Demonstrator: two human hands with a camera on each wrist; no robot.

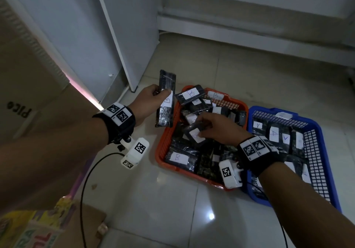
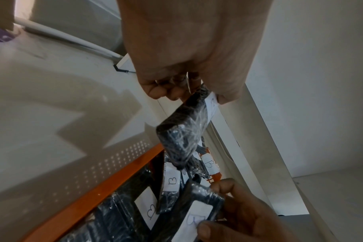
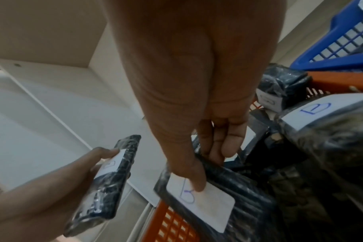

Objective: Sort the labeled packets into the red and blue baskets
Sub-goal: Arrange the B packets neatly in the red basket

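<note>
- Right hand, nearest of the two, pinches a dark packet with the thumb on its white label and the fingers curled under its far edge; the packet is over the pile in the red basket, directly beneath the hand. Its label looks like a B, half covered by the thumb.
- Left hand, beyond and to the left of the right one, grips a second B packet near its label, upright, just outside the red basket's left rim.
- Blue basket, just right of the right wrist, holds packets marked A.
- Progress, as I judge it: well along (both baskets are heavily filled, letters matching wherever legible). No loose packets show on the floor, so these two B packets look like the only ones left.
</note>
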